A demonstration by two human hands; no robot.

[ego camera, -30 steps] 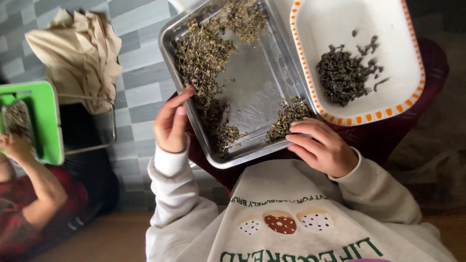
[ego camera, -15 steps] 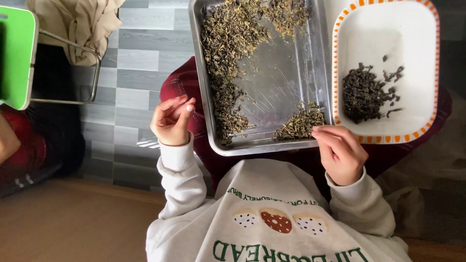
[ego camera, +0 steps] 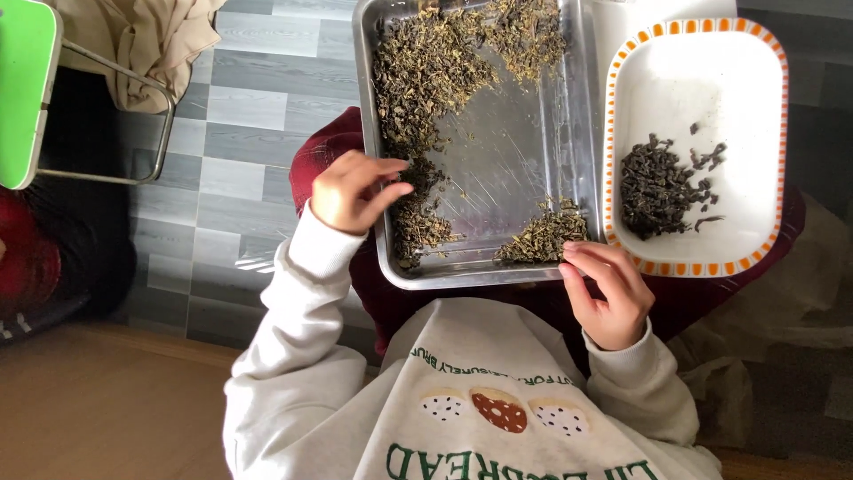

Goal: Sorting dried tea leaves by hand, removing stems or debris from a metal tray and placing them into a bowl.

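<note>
Here my right hand (ego camera: 611, 293) rests at the near edge of the metal tray (ego camera: 520, 164), close to its near right corner, fingers curled loosely together with the tips touching a small heap of dried leaves (ego camera: 544, 238); whether they pinch any I cannot tell. My left hand (ego camera: 354, 189) sits over the tray's left rim, thumb and fingers drawn together in a pinch just above the strip of leaves running down that side (ego camera: 418, 209). The tray lies across my lap, on the dark red cloth (ego camera: 324, 151) showing beneath it. Its middle is bare, shiny metal, while the bulk of the greenish dried leaves (ego camera: 444, 62) is piled toward the far left corner and along the far edge. Just beside the tray, against its right rim, stands a white dish with an orange checked border (ego camera: 764, 116), holding a smaller heap of darker leaves (ego camera: 662, 182) in its near half. Farther off to my left, on the grey tiled floor (ego camera: 249, 116), stands a metal-framed chair with beige cloth (ego camera: 142, 44) and a green board (ego camera: 25, 80).
</note>
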